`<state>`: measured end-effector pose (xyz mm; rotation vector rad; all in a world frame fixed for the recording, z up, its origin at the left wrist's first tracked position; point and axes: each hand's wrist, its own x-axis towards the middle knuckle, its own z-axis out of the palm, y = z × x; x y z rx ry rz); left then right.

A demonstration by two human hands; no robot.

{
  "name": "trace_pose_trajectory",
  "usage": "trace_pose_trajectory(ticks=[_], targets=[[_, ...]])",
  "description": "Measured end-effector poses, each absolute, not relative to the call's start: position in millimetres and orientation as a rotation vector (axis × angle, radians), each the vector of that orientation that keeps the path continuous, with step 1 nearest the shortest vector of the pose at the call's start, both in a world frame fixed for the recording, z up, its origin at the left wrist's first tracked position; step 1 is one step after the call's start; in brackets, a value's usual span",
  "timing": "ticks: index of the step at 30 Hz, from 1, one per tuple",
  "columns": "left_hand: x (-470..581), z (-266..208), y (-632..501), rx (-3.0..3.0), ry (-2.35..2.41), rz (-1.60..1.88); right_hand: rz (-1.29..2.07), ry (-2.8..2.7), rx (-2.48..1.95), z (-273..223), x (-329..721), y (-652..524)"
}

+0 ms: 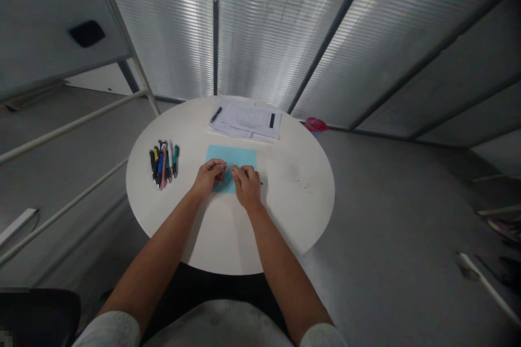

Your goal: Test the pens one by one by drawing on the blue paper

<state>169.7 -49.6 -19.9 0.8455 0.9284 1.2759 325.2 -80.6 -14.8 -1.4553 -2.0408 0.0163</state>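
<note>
A light blue sheet (pixel 232 153) lies on the round white table, under both hands. My left hand (pixel 208 178) is over the sheet's left edge, thumb and forefinger pinched together. Across a narrow gap, my right hand (pixel 247 184) is over the sheet's right side with its fingers bent into a pinch. Whatever sits between the fingertips of either hand is too small to make out. The dark tip of a small object (pixel 261 182) shows just right of my right hand; the rest of it is hidden.
Several click pens (pixel 163 165) lie bunched on the left of the table (pixel 228 238). Printed papers (pixel 248 119) with a dark pen (pixel 216 115) on them are at the far edge. Small dark specks dot the right side. Beyond stand a corrugated wall and a pink container (pixel 316 124).
</note>
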Motion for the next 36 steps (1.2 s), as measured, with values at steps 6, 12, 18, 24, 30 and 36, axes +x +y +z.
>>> trace_pose_trajectory(ticks=[6, 12, 18, 24, 30, 36], targets=[[170, -18, -50, 0.869, 0.939, 1.274, -0.008, -2.062, -1.481, -13, 325, -82], [170, -15, -53, 0.882, 0.908, 1.263, -0.045, -2.085, -1.530, -16, 326, -81], [169, -23, -51, 0.973, 0.879, 1.228, -0.058, -2.081, -1.525, -17, 326, -80], [170, -25, -50, 0.962, 0.886, 1.231, -0.071, -2.082, -1.547, -17, 325, -80], [169, -26, -50, 0.991, 0.862, 1.223, -0.062, -2.036, -1.531, -18, 326, -79], [169, -24, -51, 1.007, 0.873, 1.234, -0.061, -2.063, -1.518, -18, 326, -80]])
